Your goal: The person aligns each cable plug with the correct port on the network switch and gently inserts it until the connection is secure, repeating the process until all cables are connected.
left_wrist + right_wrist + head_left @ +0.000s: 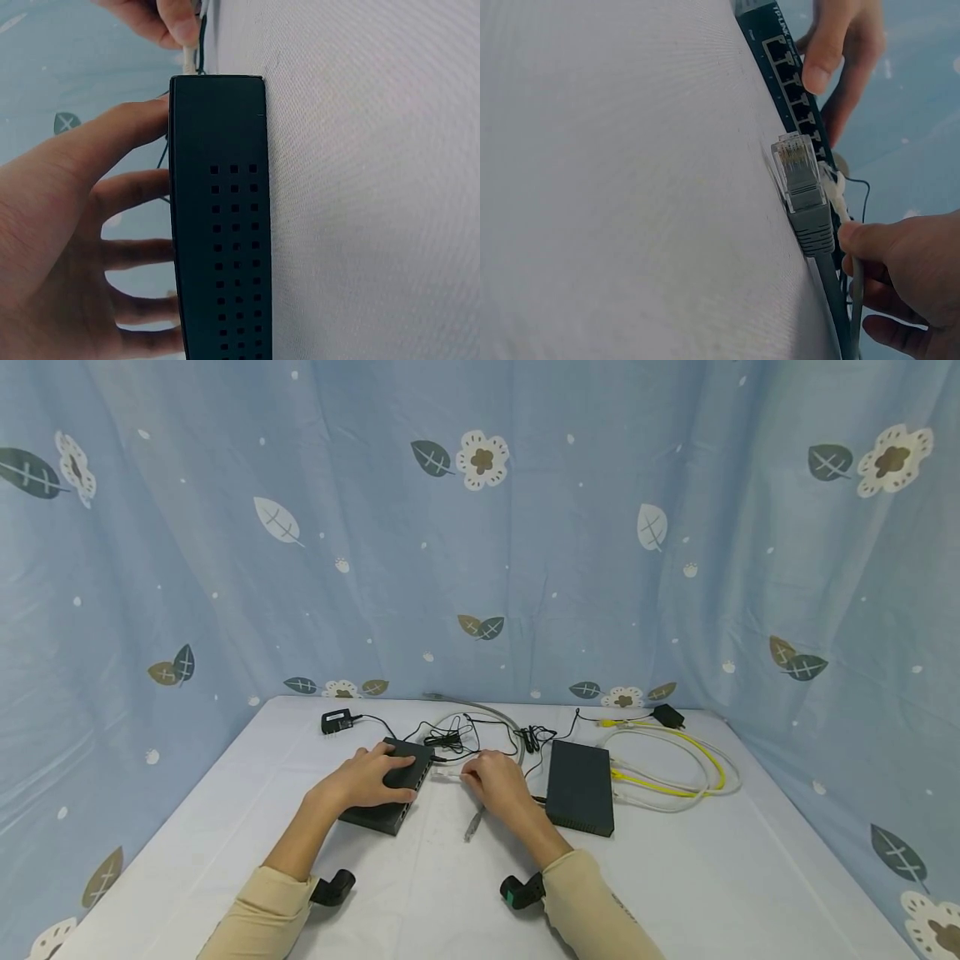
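A black network switch [380, 815] lies flat at the left, its row of ports facing right. My left hand [371, 779] rests on its top with fingers spread, the thumb by the port edge. In the left wrist view those fingers [135, 253] lie nearly straight on the switch. My right hand [497, 781] pinches a whitish network cable [856, 292] just behind its plug [444, 774], which is at the port side. Whether the plug is seated cannot be told. A thicker grey cable's clear plug [801, 169] lies loose below the right hand.
A second black switch [580, 785] stands right, with white and yellow cables [708, 760] plugged in and looped. Black power leads [446, 739] lie bundled behind. Power adapters sit at the back left [336, 721] and back right [667, 717]. A patterned blue curtain [480, 543] hangs behind.
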`<state>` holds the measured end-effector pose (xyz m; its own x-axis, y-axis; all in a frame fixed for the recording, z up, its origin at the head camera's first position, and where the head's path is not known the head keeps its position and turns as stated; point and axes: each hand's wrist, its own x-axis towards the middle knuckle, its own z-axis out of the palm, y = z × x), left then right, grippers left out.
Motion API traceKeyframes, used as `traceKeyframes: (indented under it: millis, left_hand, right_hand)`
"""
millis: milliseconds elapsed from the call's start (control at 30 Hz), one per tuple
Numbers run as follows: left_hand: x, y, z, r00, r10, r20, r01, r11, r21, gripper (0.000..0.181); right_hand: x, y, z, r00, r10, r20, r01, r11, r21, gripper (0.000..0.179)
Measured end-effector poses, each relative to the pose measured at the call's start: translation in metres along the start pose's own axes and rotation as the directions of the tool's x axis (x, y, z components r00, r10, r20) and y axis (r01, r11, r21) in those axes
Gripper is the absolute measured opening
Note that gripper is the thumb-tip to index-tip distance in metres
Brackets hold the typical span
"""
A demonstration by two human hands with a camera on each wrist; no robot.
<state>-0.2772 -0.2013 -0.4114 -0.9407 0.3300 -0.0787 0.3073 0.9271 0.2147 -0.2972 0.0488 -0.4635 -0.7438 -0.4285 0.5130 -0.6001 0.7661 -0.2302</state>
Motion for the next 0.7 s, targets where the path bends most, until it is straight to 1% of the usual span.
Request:
traceKeyframes:
  millis: [167,367,567,700]
  left_hand:
    - [0.001,0.0,-0.001,1.0,0.001,0.001,-0.001,1.0,-0.001,0.07]
    - [0.001,0.0,-0.001,1.0,-0.007,0.007,0.007,1.0,0.004,0.07]
    - [0.002,0.0,0.0,1.0,-0.01,0.007,0.01,1.0,0.008,0.071]
    - [0.002,-0.001,0.002,1.0,-0.011,0.007,0.01,1.0,0.006,0.071]
  right_hand:
    - [0.001,-0.001,0.0,1.0,0.001,-0.014,-0.001,1.0,0.0,0.01]
    - [0.002,-0.004,-0.003,1.0,0.018,-0.006,-0.018,1.0,0.003,0.009]
    - [0.004,-0.011,-0.009,0.997,0.071,0.01,-0.071,0.996,0.057,0.009]
    - [0.004,-0.016,-0.012,0.992,0.116,0.038,-0.119,0.991,0.067,0.009]
